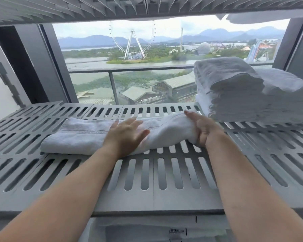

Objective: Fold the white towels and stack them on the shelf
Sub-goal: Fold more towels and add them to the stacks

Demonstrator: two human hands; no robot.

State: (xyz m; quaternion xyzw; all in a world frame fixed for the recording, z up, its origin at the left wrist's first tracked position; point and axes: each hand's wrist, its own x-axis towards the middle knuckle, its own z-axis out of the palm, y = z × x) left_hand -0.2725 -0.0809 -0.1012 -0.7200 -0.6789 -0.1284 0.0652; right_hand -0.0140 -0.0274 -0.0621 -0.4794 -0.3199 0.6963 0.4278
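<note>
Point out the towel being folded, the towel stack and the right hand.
towel being folded point(80, 137), head view, flat left half.
towel stack point(234, 102), head view, front folds.
right hand point(203, 130), head view, back of hand.

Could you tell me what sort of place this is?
Probably a linen store in a high-rise hotel: a slotted grey shelf holds a stack of folded white towels, and the window overlooks a Ferris wheel.

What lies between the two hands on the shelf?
Head view: only a humped stretch of towel, between the left hand flat on it and the right hand gripping its end.
</note>
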